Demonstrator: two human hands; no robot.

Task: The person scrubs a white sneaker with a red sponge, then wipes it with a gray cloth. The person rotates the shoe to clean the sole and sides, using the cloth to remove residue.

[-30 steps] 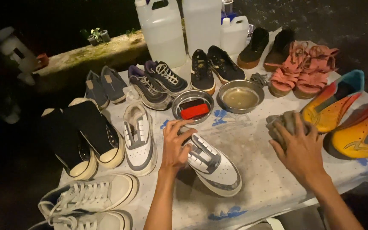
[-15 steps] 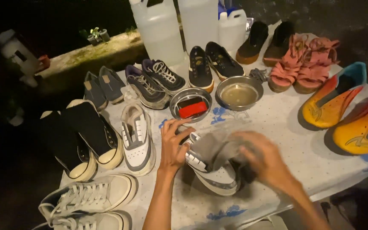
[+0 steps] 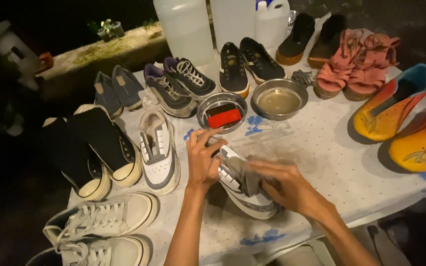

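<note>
Your white sneaker (image 3: 245,189) with grey and dark side stripes lies on its side on the patterned tablecloth, toe pointing toward you and to the right, sole edge facing the table's near edge. A grey cloth (image 3: 242,173) (crumpled, slightly blurred) is draped over its upper, covering the middle of the shoe. Its white toe cap shows below the cloth.

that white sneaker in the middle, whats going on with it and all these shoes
A person steadies the white sneaker with the left hand and presses a grey cloth onto it with the right hand. It lies on a cloth-covered table among many other pairs, near two metal bowls.
</note>
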